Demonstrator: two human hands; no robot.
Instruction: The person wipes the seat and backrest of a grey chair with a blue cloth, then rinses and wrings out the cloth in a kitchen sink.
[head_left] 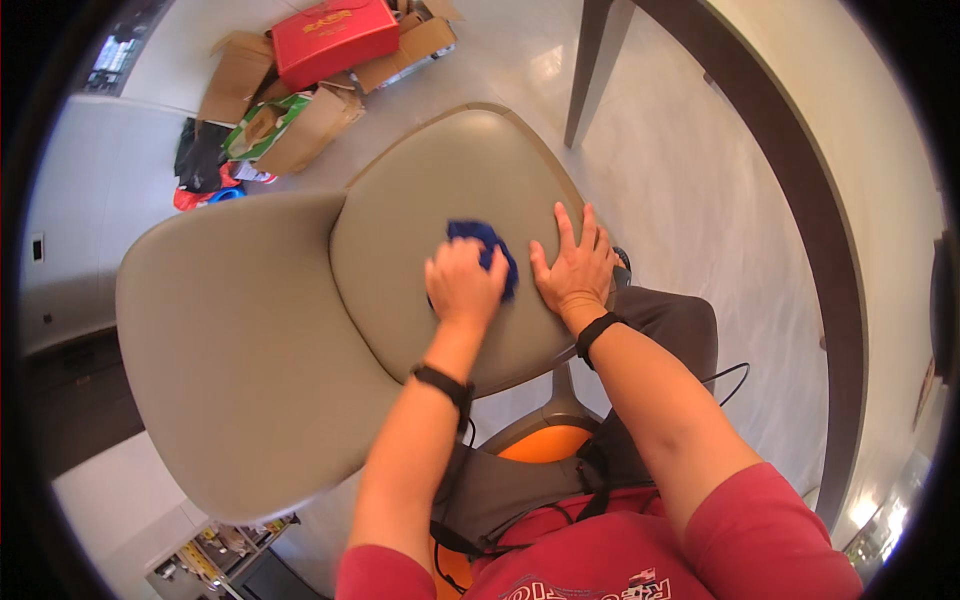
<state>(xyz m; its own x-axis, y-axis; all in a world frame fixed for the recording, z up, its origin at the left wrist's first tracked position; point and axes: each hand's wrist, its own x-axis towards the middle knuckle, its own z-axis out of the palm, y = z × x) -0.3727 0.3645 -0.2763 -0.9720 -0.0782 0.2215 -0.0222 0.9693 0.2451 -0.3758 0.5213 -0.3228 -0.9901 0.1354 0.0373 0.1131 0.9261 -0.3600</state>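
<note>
A grey-beige upholstered chair (400, 190) stands before me, its backrest (230, 350) toward the left and its seat in the middle. My left hand (465, 280) is closed over a dark blue cloth (482, 234) and presses it onto the seat. Part of the cloth is hidden under the fingers and palm. My right hand (575, 262) lies flat on the right part of the seat, fingers spread, holding nothing. Black bands circle both wrists.
At the far left on the floor lie cardboard boxes (235, 80), a red box (335, 42) and bags (200, 155). A dark-edged table (835, 270) curves along the right. Below me is an orange seat (545, 444). Shelves with small items (215, 555) are at lower left.
</note>
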